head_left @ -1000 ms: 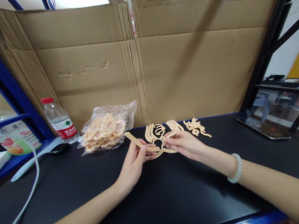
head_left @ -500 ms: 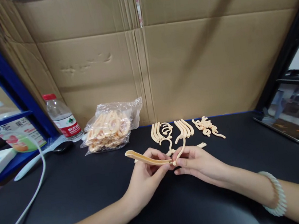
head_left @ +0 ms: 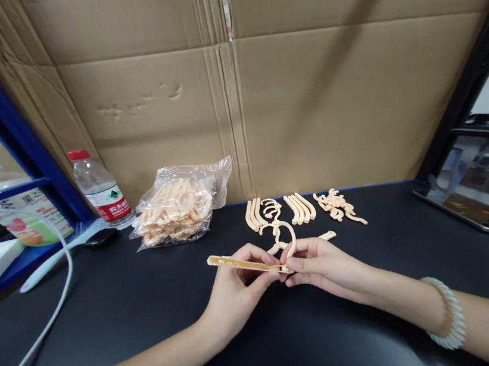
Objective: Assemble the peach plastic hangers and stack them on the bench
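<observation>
My left hand (head_left: pixel 241 294) is closed on a beige plastic hanger arm (head_left: pixel 237 264), which points out to the left. Between thumb and fingers, my right hand (head_left: pixel 323 266) pinches a beige hanger hook (head_left: pixel 290 231), its curve upward. The hook's base meets the inner end of the arm; whether they are joined I cannot tell. Just behind my hands lies another hanger (head_left: pixel 278 240) with its hook, partly hidden by them. Farther back are two rows of hanger arms, a left row (head_left: pixel 255 214) and a right row (head_left: pixel 300 207), with several loose hooks (head_left: pixel 271 207) between them.
A clear bag (head_left: pixel 175 207) of beige parts lies at the back left, by a red-capped bottle (head_left: pixel 103 189) and a brush (head_left: pixel 56 261). Small beige pieces (head_left: pixel 336 204) are heaped at the right. A white cable (head_left: pixel 58 312) crosses the left side; cardboard (head_left: pixel 351 103) stands behind.
The hook in my right hand has turned, so its curve now shows more broadly. The arm in my left hand has rotated and its outer end sits slightly lower.
</observation>
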Tool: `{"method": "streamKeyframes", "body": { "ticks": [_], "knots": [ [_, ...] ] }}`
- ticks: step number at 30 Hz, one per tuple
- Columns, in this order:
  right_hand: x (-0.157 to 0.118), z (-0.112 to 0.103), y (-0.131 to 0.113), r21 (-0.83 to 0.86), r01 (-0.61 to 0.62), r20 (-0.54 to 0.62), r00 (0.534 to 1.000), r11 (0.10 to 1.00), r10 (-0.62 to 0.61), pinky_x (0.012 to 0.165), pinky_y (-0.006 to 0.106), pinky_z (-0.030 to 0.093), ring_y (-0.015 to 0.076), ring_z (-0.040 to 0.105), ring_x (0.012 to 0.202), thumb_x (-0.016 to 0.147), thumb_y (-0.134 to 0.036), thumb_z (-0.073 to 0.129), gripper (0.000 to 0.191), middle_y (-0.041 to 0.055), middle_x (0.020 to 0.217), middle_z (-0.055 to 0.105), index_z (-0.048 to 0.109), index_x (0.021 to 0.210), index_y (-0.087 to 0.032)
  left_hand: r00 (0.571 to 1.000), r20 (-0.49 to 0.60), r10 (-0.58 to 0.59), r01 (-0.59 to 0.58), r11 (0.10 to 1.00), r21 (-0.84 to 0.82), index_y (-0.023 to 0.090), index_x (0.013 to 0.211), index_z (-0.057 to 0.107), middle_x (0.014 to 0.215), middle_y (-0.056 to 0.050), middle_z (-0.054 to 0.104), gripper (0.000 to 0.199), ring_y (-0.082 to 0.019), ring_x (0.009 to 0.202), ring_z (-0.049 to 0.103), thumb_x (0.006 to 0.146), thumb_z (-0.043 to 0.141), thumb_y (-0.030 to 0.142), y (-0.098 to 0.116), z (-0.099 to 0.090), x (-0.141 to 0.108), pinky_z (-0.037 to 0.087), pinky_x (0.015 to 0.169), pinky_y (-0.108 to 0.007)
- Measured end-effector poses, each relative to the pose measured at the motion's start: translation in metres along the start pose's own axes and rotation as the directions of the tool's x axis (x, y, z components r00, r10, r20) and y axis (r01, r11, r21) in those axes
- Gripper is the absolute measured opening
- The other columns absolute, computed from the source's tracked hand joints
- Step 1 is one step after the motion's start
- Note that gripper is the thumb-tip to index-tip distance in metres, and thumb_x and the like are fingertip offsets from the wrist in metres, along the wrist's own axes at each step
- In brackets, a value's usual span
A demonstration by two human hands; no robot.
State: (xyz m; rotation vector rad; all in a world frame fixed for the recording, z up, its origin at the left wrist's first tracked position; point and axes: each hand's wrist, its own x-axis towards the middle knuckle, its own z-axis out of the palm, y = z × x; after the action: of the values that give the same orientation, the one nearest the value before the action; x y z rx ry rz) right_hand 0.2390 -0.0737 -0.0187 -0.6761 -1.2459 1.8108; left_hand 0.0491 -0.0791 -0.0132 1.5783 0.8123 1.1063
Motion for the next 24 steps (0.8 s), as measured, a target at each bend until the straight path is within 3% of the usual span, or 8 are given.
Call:
{"method": "streamKeyframes", "body": {
  "ticks": [8, 13, 24],
  "knots": [
    [-0.001, 0.003, -0.001, -0.045, 0.017, -0.005, 1.000, 0.999, -0.017, 0.073, 0.027, 0.052, 0.0158, 0.065, 0.082, 0.075, -0.032, 0.076, 0.021, 0.0063, 0.085, 0.068, 0.065, 0.079, -0.014, 0.999, 0.015, -0.032, 0.033, 0.998, -0.062, 0.017, 0.078, 0.061, 0.079, -0.003, 0.070, 0.016, -0.021, 0.077, 0.068, 0.073, 0.074, 0.026, -0.002, 0.000, -0.001, 0.054, 0.075, -0.032],
    [-0.002, 0.006, 0.001, -0.112, 0.058, -0.013, 0.998, 0.992, -0.060, 0.072, 0.029, 0.053, 0.0148, 0.065, 0.074, 0.073, -0.035, 0.077, 0.026, 0.0052, 0.080, 0.067, 0.064, 0.077, -0.013, 0.997, -0.009, -0.079, 0.077, 0.988, -0.134, 0.017, 0.073, 0.060, 0.075, -0.003, 0.071, 0.018, -0.021, 0.073, 0.068, 0.069, 0.076, 0.025, -0.001, 0.004, -0.002, 0.055, 0.073, -0.033],
    [-0.002, 0.015, 0.001, -0.204, 0.122, -0.072, 0.988, 0.971, -0.139, 0.070, 0.033, 0.058, 0.0156, 0.064, 0.068, 0.068, -0.038, 0.080, 0.030, 0.0013, 0.072, 0.062, 0.061, 0.072, -0.015, 0.981, -0.124, -0.147, 0.123, 0.976, -0.182, 0.017, 0.069, 0.063, 0.068, -0.001, 0.068, 0.021, -0.020, 0.067, 0.067, 0.059, 0.081, 0.022, 0.002, 0.011, -0.004, 0.056, 0.068, -0.032]
  ]
}}
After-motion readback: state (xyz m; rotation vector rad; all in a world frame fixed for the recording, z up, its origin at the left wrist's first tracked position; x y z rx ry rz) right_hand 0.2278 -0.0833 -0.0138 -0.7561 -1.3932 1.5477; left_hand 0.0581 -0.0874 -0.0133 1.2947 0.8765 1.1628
